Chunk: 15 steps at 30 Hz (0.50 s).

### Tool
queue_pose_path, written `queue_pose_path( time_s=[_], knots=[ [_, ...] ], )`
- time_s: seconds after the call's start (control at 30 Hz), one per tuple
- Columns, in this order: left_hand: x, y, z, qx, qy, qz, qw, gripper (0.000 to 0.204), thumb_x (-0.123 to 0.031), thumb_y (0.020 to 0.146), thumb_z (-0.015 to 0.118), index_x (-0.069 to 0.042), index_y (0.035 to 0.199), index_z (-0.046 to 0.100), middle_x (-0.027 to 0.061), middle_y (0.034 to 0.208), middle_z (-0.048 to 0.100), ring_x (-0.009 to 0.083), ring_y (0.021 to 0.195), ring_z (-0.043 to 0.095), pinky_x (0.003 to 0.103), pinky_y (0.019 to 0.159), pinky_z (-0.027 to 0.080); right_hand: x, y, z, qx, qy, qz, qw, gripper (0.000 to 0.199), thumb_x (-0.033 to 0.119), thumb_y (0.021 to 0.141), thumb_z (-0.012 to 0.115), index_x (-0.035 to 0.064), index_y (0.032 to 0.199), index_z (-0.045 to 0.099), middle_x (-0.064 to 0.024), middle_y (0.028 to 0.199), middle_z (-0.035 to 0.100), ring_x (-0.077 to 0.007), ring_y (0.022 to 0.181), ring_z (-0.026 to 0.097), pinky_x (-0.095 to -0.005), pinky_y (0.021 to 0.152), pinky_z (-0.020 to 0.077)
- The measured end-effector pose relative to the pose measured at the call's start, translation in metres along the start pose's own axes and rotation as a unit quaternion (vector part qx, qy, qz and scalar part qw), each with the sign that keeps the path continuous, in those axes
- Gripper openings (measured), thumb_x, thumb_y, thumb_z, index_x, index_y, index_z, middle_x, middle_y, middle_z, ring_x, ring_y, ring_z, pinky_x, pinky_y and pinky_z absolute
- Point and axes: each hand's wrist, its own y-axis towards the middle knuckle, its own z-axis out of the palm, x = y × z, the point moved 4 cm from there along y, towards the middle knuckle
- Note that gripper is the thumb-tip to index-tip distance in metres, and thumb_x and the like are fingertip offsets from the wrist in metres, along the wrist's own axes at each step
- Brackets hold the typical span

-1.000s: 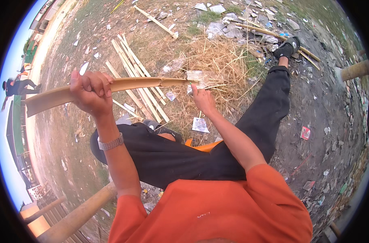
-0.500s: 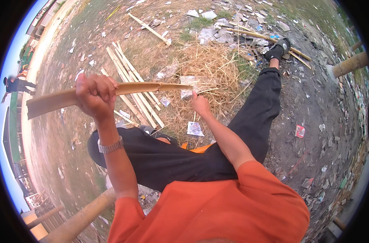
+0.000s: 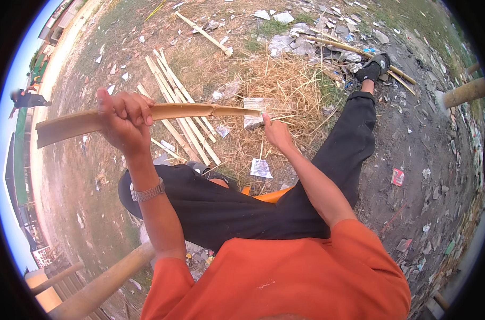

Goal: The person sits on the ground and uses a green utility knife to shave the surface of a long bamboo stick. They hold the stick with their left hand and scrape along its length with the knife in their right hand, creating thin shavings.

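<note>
A long split bamboo strip [image 3: 181,110], tan and curved with a node near its middle, stretches across in front of me. My left hand [image 3: 126,118], below a metal wristwatch [image 3: 147,191] seen on that forearm, is wrapped round the strip's wide part. The strip's broad end sticks out to the left, past that hand. At the narrow right end, the fingers of my right hand [image 3: 276,131] are closed on the tip. Whether a small tool is also in them is hidden. Beneath that end lies a pale flat block [image 3: 253,105] on dry straw.
Several split bamboo strips [image 3: 181,101] lie on the ground beyond my left hand. A straw-like heap of shavings [image 3: 290,80] spreads between my legs. Rubble [image 3: 290,42] lies farther off, bamboo poles [image 3: 112,274] stand at both sides, and a person [image 3: 29,100] is far left.
The view has shifted slightly, so the ground appears farther right. My left hand has tilted a little and the strip's broad end sits slightly higher. Both hands keep their hold.
</note>
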Motion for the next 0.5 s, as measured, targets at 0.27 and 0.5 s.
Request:
queue_pose_path(
  time_s=[0.27,0.5],
  knots=[
    [0.000,-0.007,0.001,0.246,-0.119,0.034,0.961,0.051,-0.029,0.098,0.031,-0.017,0.049,0.024,0.0001,0.036,0.030,0.0122,0.028,0.031,0.030,0.040,0.042,0.071,-0.072,-0.012,0.025,0.094,-0.091,0.991,0.080,0.058,0.092,0.026,-0.0093,0.068,0.062,-0.0307,0.066,0.058,-0.0443,0.070,0.061,-0.0511,0.070,0.0464],
    [-0.004,-0.008,0.008,0.239,-0.119,0.038,0.963,0.050,-0.020,0.092,0.031,-0.017,0.044,0.021,-0.0001,0.035,0.030,0.0116,0.027,0.029,0.028,0.034,0.038,0.064,-0.085,-0.006,-0.017,0.079,-0.136,0.987,0.077,0.053,0.094,0.029,-0.0089,0.063,0.062,-0.0303,0.062,0.058,-0.0422,0.063,0.061,-0.0505,0.063,0.0475]
  ],
)
